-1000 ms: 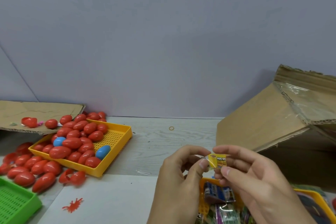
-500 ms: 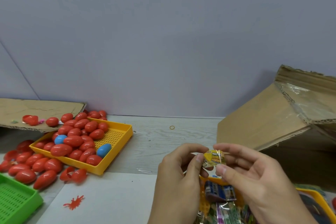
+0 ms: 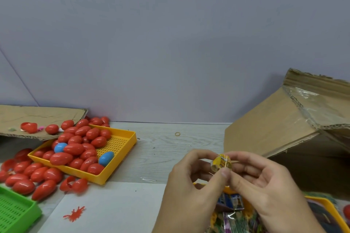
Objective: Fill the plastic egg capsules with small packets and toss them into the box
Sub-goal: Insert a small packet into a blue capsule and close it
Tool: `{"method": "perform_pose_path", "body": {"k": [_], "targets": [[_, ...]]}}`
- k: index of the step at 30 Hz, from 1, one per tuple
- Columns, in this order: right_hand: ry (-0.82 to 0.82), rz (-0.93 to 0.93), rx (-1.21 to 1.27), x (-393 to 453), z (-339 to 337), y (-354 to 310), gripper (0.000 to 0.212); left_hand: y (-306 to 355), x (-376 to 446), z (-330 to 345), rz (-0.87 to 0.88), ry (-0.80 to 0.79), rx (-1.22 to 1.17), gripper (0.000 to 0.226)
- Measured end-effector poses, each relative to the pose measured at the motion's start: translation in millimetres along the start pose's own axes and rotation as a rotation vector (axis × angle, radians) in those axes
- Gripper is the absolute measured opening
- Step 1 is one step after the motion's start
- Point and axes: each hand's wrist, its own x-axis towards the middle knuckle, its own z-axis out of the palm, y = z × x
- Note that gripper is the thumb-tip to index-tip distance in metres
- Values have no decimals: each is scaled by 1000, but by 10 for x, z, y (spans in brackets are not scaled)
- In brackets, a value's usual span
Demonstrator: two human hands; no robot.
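A large cardboard box (image 3: pixel 280 125) lies tipped at the right of the table (image 3: pixel 161 149), its opening partly seen at the far right; at left a yellow tray (image 3: pixel 121 149) is heaped with red egg capsules (image 3: pixel 73 148) and two blue ones (image 3: pixel 106 157), more red eggs spilling beside a green tray (image 3: pixel 13 212); in the foreground a person's left hand (image 3: pixel 189 191) and right hand (image 3: pixel 265 185) both pinch one small yellow packet (image 3: pixel 222 162), fingers curled round it and rolling it into a tight bundle above a second tray of packets (image 3: pixel 233 212); no capsule is in either hand. The packet looks light, soft and crinkly, its clear wrap likely slippery, so it is probably best held by the rolled middle; its dark print is too small to read.
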Motion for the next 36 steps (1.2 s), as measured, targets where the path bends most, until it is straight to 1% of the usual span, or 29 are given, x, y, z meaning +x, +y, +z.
{"method": "perform_pose_path", "body": {"k": [1,3,4,5,7,11,14,17,22,27,29,31,34,36], "targets": [[15,3,-3,-2,4,3,70,-7,2,-2,4,-4,3,15],[21,2,8,1,-6,-1,46,-3,2,-12,12,-8,12,17],[25,-5,3,-3,-15,-2,39,-5,0,-13,16,-2,8,14],[29,-12,-17,-3,-26,5,38,-8,2,-14,25,0,2,10],[40,-24,-58,-4,-43,17,37,-24,5,-22,29,18,4,13],[40,-47,-57,-4,-39,4,36,-13,13,-23,34,23,11,15],[51,-50,-35,3,-60,10,38,-36,27,-33,24,32,33,18],[39,-55,-53,0,-64,-3,44,-75,24,-16,20,28,90,22],[24,-67,-77,-2,-54,-17,41,-100,17,6,15,41,129,25],[22,-46,-130,-3,-61,10,44,-40,43,-31,-31,84,-25,28],[16,-48,-160,-7,-45,21,45,-15,46,-25,-54,105,-116,19],[12,-54,-162,-5,-33,29,44,-13,47,-9,-79,105,-182,19],[12,-60,-141,-2,-34,27,43,-53,53,8,-87,118,-125,35],[15,-61,-113,-2,-32,19,41,-61,40,25,-49,111,-37,38]]}}
